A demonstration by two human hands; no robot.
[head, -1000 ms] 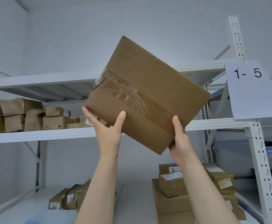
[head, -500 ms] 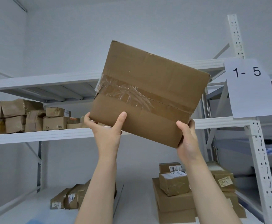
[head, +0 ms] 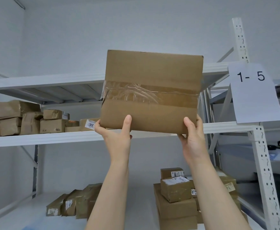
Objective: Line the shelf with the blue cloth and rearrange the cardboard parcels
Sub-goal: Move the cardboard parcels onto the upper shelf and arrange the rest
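White steel shelf (head: 52, 138) against a pale wall (head: 136, 22); left hand (head: 117, 136) and right hand (head: 192, 138), grips clamped on the lower edge of a square, tape-banded cardboard parcel (head: 152, 68) held upright.

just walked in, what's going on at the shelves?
A person holds a taped cardboard box level in front of the middle shelf. The left hand and right hand grip its bottom corners. Whether it already rests on the shelf edge can't be told. Smaller parcels sit at the shelf's left, and a stack of parcels stands on the level below.
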